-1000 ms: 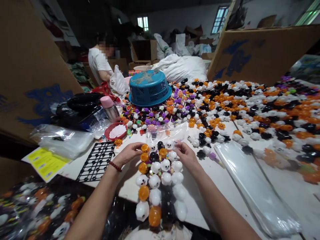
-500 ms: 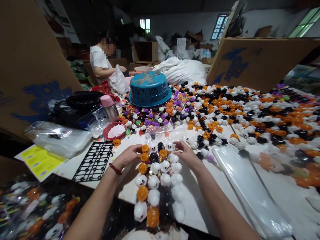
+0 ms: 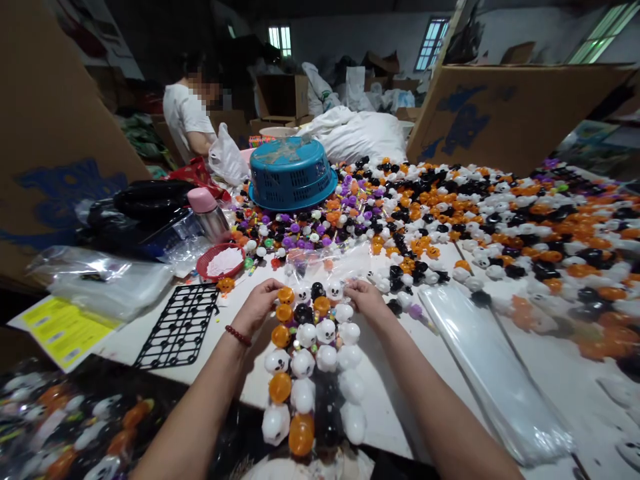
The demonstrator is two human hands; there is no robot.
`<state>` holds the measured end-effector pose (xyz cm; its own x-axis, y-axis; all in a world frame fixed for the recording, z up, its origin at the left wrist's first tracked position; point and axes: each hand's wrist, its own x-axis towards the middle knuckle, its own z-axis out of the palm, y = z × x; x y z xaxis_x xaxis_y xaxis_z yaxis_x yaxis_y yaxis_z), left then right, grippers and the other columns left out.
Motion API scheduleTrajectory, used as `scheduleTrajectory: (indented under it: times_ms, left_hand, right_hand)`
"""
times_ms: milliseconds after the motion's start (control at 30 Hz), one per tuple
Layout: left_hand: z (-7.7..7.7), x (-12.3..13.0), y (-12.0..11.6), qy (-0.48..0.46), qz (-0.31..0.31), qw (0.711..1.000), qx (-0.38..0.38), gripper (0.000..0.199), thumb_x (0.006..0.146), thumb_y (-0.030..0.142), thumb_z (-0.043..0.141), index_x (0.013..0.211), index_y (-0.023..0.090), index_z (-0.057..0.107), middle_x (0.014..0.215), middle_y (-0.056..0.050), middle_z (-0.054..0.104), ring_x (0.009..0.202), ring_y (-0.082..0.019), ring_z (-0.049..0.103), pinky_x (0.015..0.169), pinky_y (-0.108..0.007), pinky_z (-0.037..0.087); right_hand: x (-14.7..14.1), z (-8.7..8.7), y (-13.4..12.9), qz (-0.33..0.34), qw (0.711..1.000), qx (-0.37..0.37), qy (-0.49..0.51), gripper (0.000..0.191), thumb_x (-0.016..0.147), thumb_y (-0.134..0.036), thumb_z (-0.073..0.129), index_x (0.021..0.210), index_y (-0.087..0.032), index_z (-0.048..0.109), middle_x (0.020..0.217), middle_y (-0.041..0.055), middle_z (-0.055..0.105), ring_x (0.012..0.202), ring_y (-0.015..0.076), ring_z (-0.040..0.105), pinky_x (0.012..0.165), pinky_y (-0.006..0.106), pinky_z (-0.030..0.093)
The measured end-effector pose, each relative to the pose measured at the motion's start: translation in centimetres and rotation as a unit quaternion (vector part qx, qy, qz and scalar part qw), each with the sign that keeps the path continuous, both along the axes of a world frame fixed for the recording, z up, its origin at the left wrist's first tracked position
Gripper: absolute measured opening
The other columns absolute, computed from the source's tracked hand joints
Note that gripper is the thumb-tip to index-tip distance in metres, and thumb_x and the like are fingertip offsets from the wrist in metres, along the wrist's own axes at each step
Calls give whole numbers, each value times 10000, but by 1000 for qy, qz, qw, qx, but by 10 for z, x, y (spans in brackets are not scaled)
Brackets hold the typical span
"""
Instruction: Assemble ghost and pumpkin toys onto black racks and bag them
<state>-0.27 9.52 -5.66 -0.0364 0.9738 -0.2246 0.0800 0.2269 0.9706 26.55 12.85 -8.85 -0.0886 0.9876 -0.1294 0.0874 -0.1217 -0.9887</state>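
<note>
A set of white skull, orange pumpkin and black toys (image 3: pixel 303 363) is arranged in rows in front of me, small coloured pieces showing between some of them. A clear plastic bag (image 3: pixel 330 263) stretches from its far end across the table. At the far left corner, beside an orange pumpkin, my left hand (image 3: pixel 260 303) is closed in a pinch on the bag's edge. My right hand (image 3: pixel 365 297) pinches the opposite edge, next to a white skull. Just where the film ends around the toys is hard to see.
Loose toys (image 3: pixel 450 213) cover the back and right. Flat clear bags (image 3: pixel 495 367) lie at right; a black plastic grid (image 3: pixel 177 327), red basket (image 3: pixel 230 275) and pink-capped flask (image 3: pixel 207 212) at left. Behind are an upturned blue basket (image 3: pixel 293 177) and a person (image 3: pixel 185 120).
The view has shifted slightly, so most things appear further left. Both hands keep their pinch at the far corners of the set. The other person's hand has gone out of sight behind the white bag.
</note>
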Motion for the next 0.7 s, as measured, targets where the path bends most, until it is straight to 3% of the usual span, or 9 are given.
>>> scheduleTrajectory:
  times_ms: [167,300,400,500,633,700]
  left_hand:
    - [5,6,3,-21,-8,999,44,328,630,310,731,880,179,564,768,33,581,656,-111,520,606,-235,407]
    - [8,2,6,-35,-77,995,52,456,651,268,727,1066,189,556,860,29,556,759,-116,519,682,-232,422]
    - [3,-4,10,-3,-109,992,70,555,616,226,725,1136,212,529,881,30,541,805,-131,520,717,-238,423]
    - [-4,-6,16,85,-93,986,107,452,592,212,689,1025,215,559,911,18,549,810,-143,522,717,-245,416]
    - [-11,-1,23,197,-62,965,163,178,594,239,666,752,189,601,867,2,553,805,-160,514,735,-258,399]
    - [-12,3,25,207,-46,965,156,140,644,298,652,685,184,582,802,0,546,772,-164,503,704,-261,385]
  right_hand:
    - [-7,6,6,-22,992,-72,105,417,570,-513,731,739,-227,480,540,-64,493,465,100,444,470,241,370]
    - [-5,15,6,-21,984,-95,150,446,598,-544,750,774,-229,486,620,-42,530,523,115,496,518,262,420]
    - [-1,18,2,-14,981,-85,174,463,569,-427,809,890,-241,531,721,-29,593,613,138,559,597,280,465]
    - [5,18,-1,-12,987,-39,158,486,509,-268,809,924,-261,556,795,-26,630,748,175,610,712,315,496]
    - [16,17,-7,54,993,-9,109,264,586,-245,762,811,-238,623,910,12,678,868,206,619,787,341,483]
    - [21,18,-10,83,992,-27,88,265,601,-238,763,847,-232,665,974,31,690,881,210,619,779,338,478]
